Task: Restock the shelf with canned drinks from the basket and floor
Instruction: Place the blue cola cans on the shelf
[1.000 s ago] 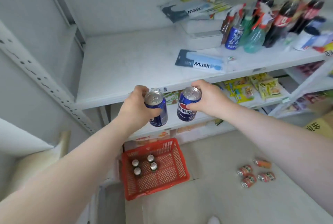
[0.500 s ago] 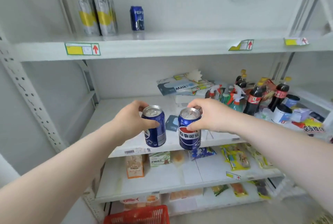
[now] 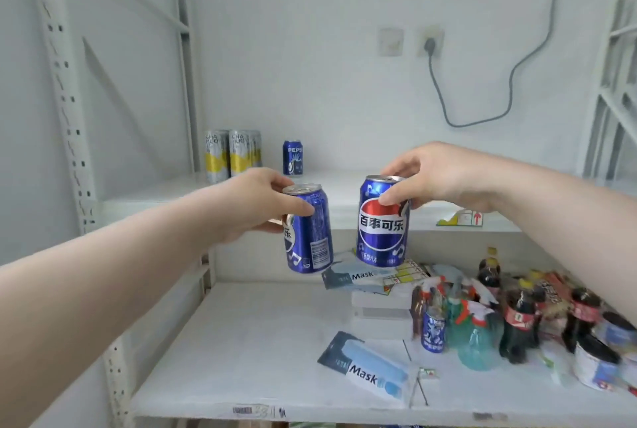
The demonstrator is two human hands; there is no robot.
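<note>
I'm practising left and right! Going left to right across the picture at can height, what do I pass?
Yellow-and-silver cans → barcode-side Pepsi can → logo-side Pepsi can → red-arrow shelf label.

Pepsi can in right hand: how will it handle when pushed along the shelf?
Likely rigid: the right hand pinches the Pepsi can near its rim with no visible dent. Glossy wall, probably slippery. Upright it should slide on the upper shelf; tipped, it would roll.

two held cans [image 3: 307, 227] side by side before the upper shelf [image 3: 344, 217].
</note>
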